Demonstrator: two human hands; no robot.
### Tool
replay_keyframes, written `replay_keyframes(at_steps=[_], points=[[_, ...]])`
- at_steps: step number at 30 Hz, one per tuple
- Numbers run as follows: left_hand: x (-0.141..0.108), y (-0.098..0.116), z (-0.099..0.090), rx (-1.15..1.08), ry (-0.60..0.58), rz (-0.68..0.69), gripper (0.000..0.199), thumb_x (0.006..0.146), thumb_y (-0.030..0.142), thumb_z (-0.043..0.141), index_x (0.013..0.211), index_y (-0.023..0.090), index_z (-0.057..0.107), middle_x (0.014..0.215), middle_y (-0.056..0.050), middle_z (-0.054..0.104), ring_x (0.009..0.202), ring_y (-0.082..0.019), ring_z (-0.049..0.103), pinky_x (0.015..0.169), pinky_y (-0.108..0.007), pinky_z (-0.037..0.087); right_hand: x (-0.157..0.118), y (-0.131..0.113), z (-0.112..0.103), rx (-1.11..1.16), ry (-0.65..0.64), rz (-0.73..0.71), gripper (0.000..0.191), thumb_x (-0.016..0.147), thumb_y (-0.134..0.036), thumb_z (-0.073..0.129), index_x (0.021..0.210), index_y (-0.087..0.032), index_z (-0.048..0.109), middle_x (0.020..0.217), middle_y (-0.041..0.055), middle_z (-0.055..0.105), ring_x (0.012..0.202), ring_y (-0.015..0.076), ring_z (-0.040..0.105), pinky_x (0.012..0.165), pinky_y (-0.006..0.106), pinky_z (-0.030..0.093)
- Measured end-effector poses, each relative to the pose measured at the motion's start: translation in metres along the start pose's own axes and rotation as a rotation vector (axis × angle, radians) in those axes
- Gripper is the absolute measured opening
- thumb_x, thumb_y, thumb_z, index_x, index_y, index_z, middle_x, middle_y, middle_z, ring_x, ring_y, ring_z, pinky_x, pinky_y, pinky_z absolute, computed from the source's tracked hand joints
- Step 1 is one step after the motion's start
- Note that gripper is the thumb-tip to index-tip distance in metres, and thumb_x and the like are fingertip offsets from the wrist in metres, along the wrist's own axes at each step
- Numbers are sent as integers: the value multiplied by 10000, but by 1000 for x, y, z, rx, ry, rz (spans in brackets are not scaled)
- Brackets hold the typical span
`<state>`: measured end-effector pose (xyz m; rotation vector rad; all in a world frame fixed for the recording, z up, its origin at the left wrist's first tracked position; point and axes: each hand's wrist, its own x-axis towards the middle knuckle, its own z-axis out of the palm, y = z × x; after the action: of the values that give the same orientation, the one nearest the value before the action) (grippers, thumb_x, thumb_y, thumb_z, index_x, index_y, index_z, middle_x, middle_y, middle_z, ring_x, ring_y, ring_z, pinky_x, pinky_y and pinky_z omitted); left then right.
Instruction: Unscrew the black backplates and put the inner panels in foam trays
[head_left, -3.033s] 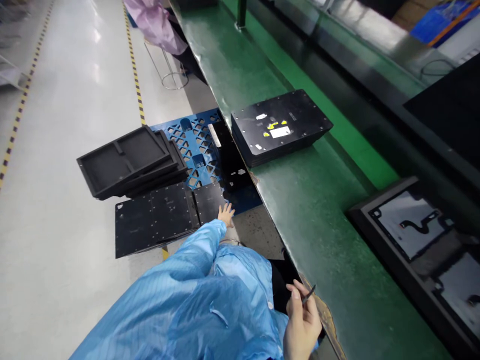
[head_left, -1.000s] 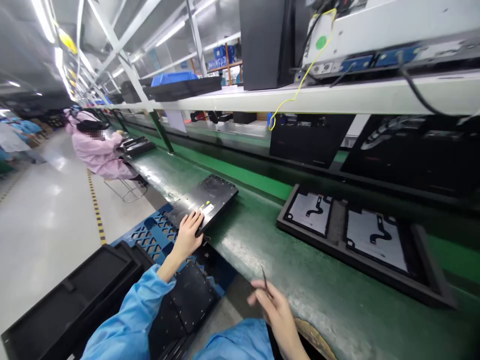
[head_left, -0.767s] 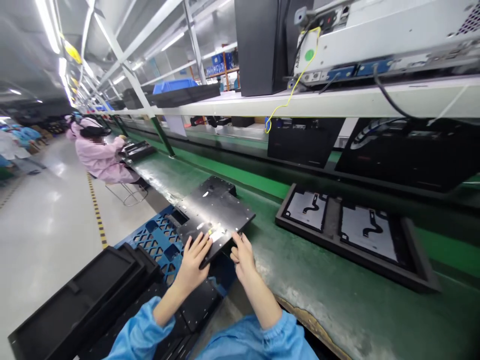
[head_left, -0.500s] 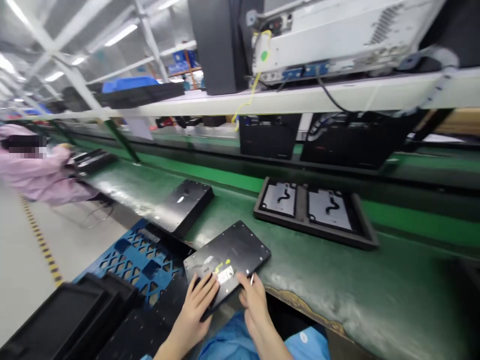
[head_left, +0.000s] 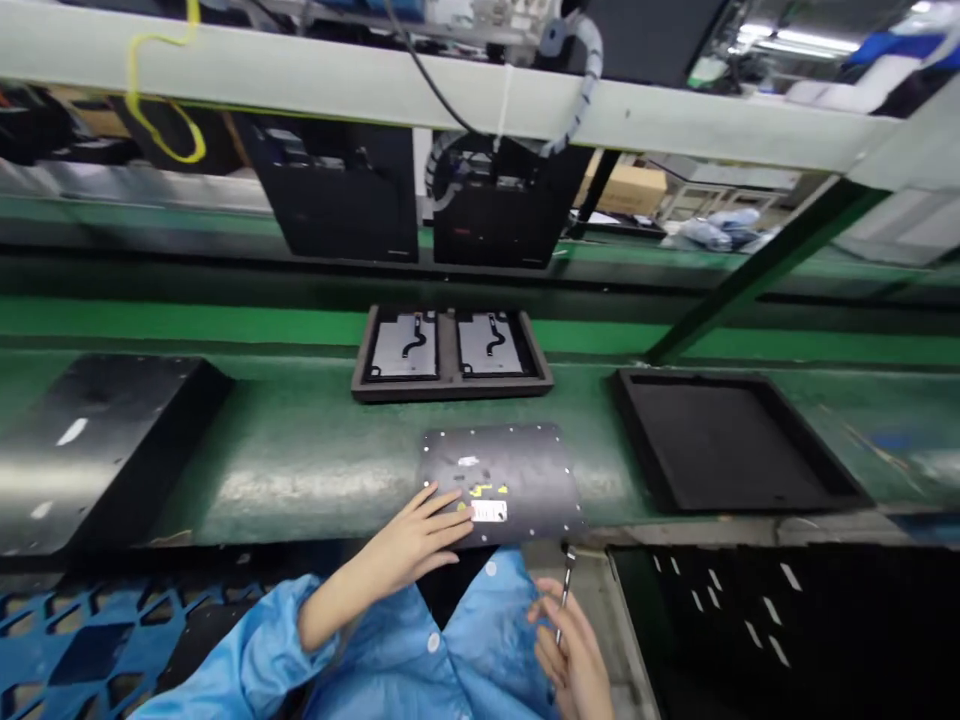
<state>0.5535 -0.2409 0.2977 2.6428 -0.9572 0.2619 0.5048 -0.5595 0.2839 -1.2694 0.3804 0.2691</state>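
Note:
A flat dark panel (head_left: pixel 525 465) with small screws round its rim, yellow marks and a white label (head_left: pixel 489 511) lies at the front edge of the green bench (head_left: pixel 315 470). My left hand (head_left: pixel 424 535) rests on the panel's left part, its fingers spread beside the label. Below the panel's right corner, in front of the blue clothing, my right hand (head_left: pixel 570 640) holds a thin metallic tool (head_left: pixel 564 595) between its fingers, tip upward.
Behind the panel sits a grey foam tray (head_left: pixel 448 383) with two silver parts. A larger black case (head_left: pixel 97 440) stands left, a dark tray (head_left: pixel 727 440) right. Blue plastic lattice (head_left: pixel 90 650) is lower left; a black surface (head_left: pixel 810 620) with white strips is lower right.
The view has swung right. The panel now lies straighter along the bench edge. My right hand has drawn away from the label, and the tool in it shows clearly.

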Motion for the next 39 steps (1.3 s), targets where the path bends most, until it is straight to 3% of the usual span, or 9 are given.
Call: replay_keyframes(at_steps=[4, 10, 13, 15, 20, 29, 32, 35, 39], points=[[24, -4, -9, 8, -101, -64, 732, 1008, 468, 769, 1677, 353, 495, 1778, -91, 423, 1663, -345, 372, 1356, -612, 332, 11, -4, -20, -6, 162, -51, 653, 756, -708, 886, 1138, -205, 722, 707, -16, 654, 445, 55, 252, 457, 217, 161], [89, 7, 5, 66, -164, -135, 1063, 854, 771, 798, 1745, 359, 389, 1858, -147, 191, 1707, -514, 106, 1313, -828, 102, 17, 16, -34, -140, 188, -164, 719, 952, -852, 594, 1151, -179, 752, 634, -46, 535, 531, 139, 406, 518, 262, 322], [124, 4, 19, 103, -134, -191, 942, 968, 764, 657, 1752, 323, 377, 1860, -165, 172, 1709, -511, 98, 1298, -839, 124, 20, 31, -37, -267, 169, -249, 650, 1042, -764, 527, 1199, -184, 777, 654, -40, 548, 614, 169, 516, 633, 291, 443], [144, -3, 24, 136, -92, -248, 844, 1040, 710, 569, 1745, 284, 386, 1846, -188, 212, 1700, -501, 153, 1293, -820, 184, 26, 39, -39, -301, 134, -268, 589, 1061, -703, 541, 1227, -192, 784, 674, -34, 577, 649, 180, 564, 678, 303, 477], [181, -14, 28, 149, -25, -322, 774, 1068, 644, 531, 1689, 189, 449, 1570, -223, 579, 1434, -437, 533, 1190, -661, 441, 48, 53, -37, -294, 100, -319, 543, 1052, -658, 563, 1223, -203, 806, 695, -17, 623, 679, 196, 611, 690, 309, 489], [192, -11, 27, 115, 3, -358, 642, 1046, 578, 583, 1551, 182, 561, 1426, -178, 642, 1280, -399, 568, 1075, -572, 510, 58, 68, -26, -280, 78, -326, 543, 1039, -654, 594, 1243, -211, 834, 679, -15, 631, 639, 194, 598, 651, 308, 495], [191, -12, 26, 105, 13, -339, 622, 1036, 563, 604, 1537, 196, 571, 1414, -167, 648, 1271, -391, 571, 1071, -558, 510, 59, 63, -25, -290, 81, -342, 506, 1039, -635, 600, 1205, -224, 845, 833, 47, 773, 863, 262, 749, 836, 373, 598], [193, -13, 24, 92, 5, -340, 604, 1031, 543, 615, 1514, 182, 588, 1413, -168, 651, 1263, -386, 574, 1068, -550, 512, 59, 54, -26, -341, 79, -370, 455, 1051, -583, 596, 1229, -242, 839, 1124, 100, 845, 1162, 316, 774, 1039, 442, 593], [198, -15, 20, 95, -25, -361, 623, 1031, 537, 608, 1523, 155, 585, 1436, -177, 651, 1273, -386, 574, 1091, -553, 509, 51, 36, -25, -489, 67, -387, 469, 1096, -539, 503, 1300, -246, 807, 1260, 102, 831, 1233, 314, 766, 1071, 429, 585]])
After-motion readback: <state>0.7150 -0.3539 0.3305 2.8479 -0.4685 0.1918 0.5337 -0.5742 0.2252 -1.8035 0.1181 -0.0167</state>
